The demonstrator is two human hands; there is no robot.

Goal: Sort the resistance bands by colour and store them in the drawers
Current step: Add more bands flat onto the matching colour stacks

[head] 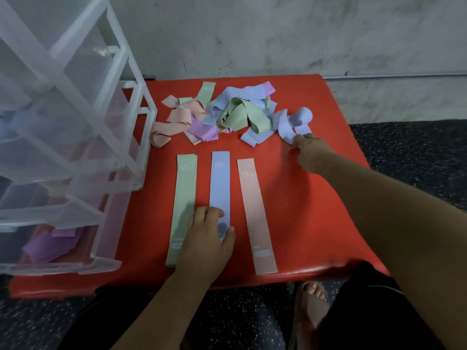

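Note:
Three flat bands lie side by side on the red mat (316, 198): a green band (183, 198), a blue band (219, 183) and a pink band (254, 210). My left hand (207, 246) presses down on the near end of the flat blue band. At the far side sits a tangled pile of bands (222, 114) in green, blue, pink and purple. My right hand (309, 154) pinches a crumpled blue band (294, 122) at the pile's right edge. A clear plastic drawer unit (75, 137) stands on the left, with purple bands (50, 245) in its lowest open drawer.
A grey concrete wall rises behind the mat. Dark speckled flooring (409, 152) lies to the right and below. My sandalled foot (312, 304) shows under the mat's near edge. The open drawers jut out toward the mat's left side.

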